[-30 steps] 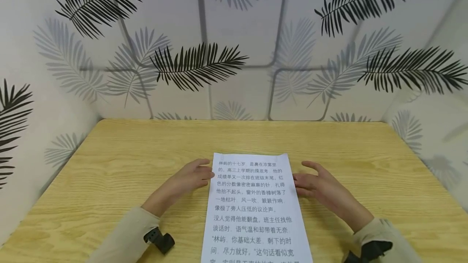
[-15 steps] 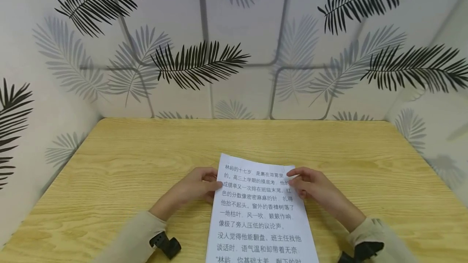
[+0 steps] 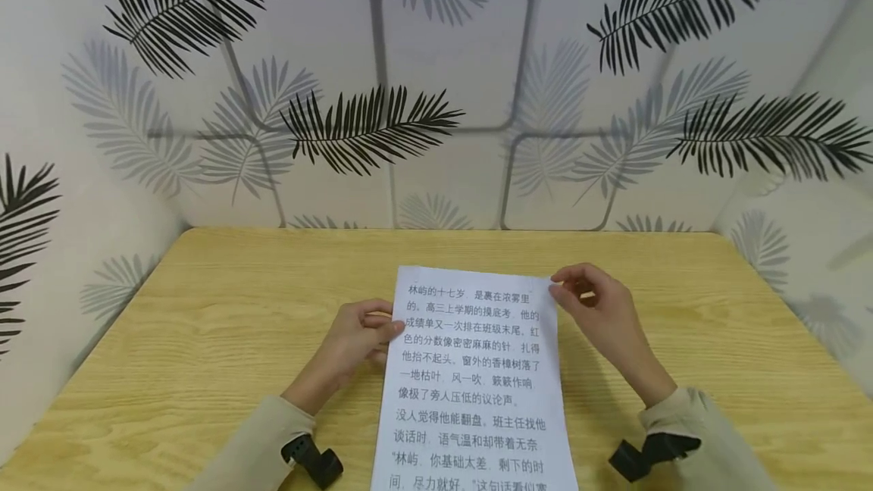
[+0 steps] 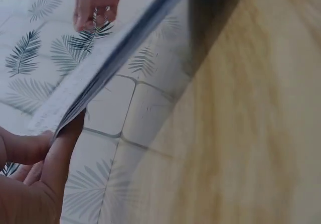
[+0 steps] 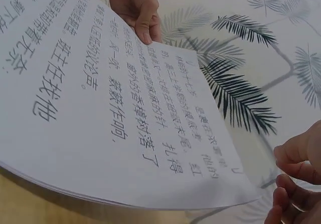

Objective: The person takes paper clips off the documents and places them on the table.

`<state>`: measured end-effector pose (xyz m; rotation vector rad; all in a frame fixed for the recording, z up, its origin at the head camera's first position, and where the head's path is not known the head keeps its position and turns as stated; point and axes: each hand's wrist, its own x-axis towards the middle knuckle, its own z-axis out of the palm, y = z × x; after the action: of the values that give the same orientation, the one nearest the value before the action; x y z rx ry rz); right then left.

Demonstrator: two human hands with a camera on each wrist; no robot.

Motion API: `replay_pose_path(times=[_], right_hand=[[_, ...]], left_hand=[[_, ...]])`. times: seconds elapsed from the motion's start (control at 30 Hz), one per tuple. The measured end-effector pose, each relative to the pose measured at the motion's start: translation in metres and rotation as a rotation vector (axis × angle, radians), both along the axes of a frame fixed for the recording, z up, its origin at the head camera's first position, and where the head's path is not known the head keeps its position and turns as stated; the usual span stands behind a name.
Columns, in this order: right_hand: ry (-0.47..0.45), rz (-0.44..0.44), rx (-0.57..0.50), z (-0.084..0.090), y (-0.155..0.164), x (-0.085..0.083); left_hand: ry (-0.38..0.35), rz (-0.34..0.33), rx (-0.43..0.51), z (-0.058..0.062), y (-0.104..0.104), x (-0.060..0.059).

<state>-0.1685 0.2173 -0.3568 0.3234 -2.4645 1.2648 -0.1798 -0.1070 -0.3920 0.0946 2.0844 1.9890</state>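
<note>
A thin stack of white sheets printed with black Chinese text [image 3: 477, 377] lies lengthwise in the middle of the wooden table [image 3: 204, 324], its far end raised off the wood. My left hand [image 3: 390, 329] pinches the stack's left edge between thumb and fingers; the left wrist view shows that pinch [image 4: 50, 133] on the sheet edges. My right hand [image 3: 555, 290] pinches the far right corner with curled fingers. In the right wrist view the sheets [image 5: 125, 108] curve upward, and the right fingers [image 5: 293, 158] sit just beside the corner.
Walls papered with a palm-leaf pattern [image 3: 368, 123] close in the table at the back and on both sides. Black wrist-worn cameras [image 3: 314, 461] [image 3: 648, 455] sit on the beige sleeves. Bare wood shows to the left and right of the sheets.
Both hands closed in on the sheets from either side and took hold. The right hand moved up to the far right corner, and the far end of the stack lifted.
</note>
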Motion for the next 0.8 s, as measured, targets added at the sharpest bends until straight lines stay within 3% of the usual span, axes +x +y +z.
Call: replay_pose_path(times=[0.1,0.17,0.5,0.8], right_hand=[[0.2,-0.025,0.075,0.011,-0.006,-0.009],[0.256,-0.017,0.084,0.018,-0.01,-0.014],[0.188,0.001,0.159,0.039,-0.022,-0.015],[0.185,-0.019,0.191,0.045,-0.027,-0.016]], left_hand=[[0.007,0.074,0.035,0.0,0.0,0.0],[0.01,0.108,0.061,0.001,0.0,0.001],[0.087,0.17,0.065,0.007,0.005,0.011],[0.169,0.064,-0.011,0.015,-0.002,0.007]])
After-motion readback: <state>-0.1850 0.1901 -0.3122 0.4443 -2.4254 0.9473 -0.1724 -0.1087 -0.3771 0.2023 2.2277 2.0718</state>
